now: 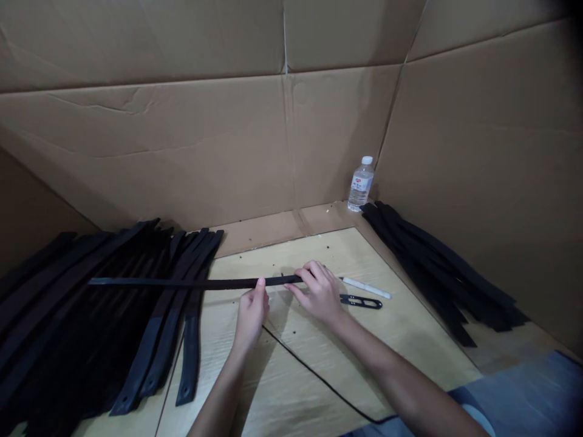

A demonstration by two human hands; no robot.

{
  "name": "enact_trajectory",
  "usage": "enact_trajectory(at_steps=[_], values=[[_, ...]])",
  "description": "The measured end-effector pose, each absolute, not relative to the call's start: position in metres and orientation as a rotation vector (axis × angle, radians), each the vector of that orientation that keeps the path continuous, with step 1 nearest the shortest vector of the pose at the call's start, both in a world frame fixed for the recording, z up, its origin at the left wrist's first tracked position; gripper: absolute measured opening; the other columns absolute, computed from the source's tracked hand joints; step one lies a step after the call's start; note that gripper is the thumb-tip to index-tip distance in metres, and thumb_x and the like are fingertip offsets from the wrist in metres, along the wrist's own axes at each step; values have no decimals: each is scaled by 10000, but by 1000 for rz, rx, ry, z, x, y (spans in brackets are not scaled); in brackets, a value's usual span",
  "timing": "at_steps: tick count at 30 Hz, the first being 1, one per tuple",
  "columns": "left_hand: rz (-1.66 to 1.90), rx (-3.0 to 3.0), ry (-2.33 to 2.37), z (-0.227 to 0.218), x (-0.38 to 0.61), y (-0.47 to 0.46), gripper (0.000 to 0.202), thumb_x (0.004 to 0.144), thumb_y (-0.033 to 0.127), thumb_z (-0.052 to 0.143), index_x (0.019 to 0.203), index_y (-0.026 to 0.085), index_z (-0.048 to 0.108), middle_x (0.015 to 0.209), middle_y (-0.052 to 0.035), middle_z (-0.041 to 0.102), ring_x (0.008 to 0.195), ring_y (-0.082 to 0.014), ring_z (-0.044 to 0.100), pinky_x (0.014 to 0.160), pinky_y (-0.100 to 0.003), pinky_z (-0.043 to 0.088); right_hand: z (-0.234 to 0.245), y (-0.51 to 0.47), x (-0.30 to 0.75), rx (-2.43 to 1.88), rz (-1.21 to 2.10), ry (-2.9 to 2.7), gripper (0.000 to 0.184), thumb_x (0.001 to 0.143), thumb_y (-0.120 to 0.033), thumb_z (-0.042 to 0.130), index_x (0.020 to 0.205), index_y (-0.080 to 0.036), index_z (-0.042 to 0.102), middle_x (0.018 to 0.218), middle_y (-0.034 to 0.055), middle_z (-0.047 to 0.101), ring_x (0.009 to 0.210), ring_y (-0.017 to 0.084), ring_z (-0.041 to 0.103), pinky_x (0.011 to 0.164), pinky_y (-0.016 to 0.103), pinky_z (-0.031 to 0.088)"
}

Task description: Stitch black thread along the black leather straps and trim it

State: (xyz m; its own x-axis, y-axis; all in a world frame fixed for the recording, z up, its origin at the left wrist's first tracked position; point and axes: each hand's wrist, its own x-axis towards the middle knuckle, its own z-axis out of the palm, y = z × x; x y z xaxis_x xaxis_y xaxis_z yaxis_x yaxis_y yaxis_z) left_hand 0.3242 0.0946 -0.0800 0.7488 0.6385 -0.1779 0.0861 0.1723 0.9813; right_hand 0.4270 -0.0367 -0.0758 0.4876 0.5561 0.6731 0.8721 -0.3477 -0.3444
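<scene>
A long black strap [182,283] stretches sideways above the board, its far end reaching left over the strap pile. My left hand [252,312] grips it with the thumb on top, near its right part. Close to the strap's right end, the fingers of my right hand [316,288] pinch it. Just past that hand, a white pen-like stick [367,287] and a black tool with a slotted handle [362,301] lie on the board, the tool partly hidden by the hand. A thin black cord [314,374] runs from beside my left hand down to the lower right.
A large pile of black straps [132,315] covers the left side. A smaller bundle of black straps [437,267] lies at right. A water bottle [361,185] stands in the back corner. Cardboard walls [182,133] enclose the pale wooden board [291,394], which carries small dark bits.
</scene>
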Motion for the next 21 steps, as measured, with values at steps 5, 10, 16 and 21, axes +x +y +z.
enact_trajectory(at_steps=[5,10,16,21], values=[[446,1286,687,-73,327,93,551,678,664,554,580,202,270,489,95,173,393,-25,164,379,-186,115,-77,-37,426,-2054,-566,-1183,191,862,-363,577,859,-175,611,853,60,532,844,188,490,735,318,379],[434,1220,750,-68,328,92,527,605,613,593,563,213,253,466,104,171,376,-19,155,368,-185,111,-78,-36,428,-2010,-511,-1192,108,813,-247,595,888,-173,612,871,56,537,860,188,486,753,313,390],[455,1225,662,-64,325,92,538,643,622,591,544,197,277,475,92,190,400,-15,168,390,-180,123,-75,-36,429,-1910,-436,-1201,267,817,-375,590,970,-159,618,924,63,583,920,200,504,813,329,396],[460,1317,548,-68,321,95,583,704,668,550,523,187,274,492,74,186,418,-22,179,410,-193,121,-76,-35,429,-1977,-335,-1187,285,877,-414,534,993,-165,611,948,55,624,918,200,522,810,335,389]])
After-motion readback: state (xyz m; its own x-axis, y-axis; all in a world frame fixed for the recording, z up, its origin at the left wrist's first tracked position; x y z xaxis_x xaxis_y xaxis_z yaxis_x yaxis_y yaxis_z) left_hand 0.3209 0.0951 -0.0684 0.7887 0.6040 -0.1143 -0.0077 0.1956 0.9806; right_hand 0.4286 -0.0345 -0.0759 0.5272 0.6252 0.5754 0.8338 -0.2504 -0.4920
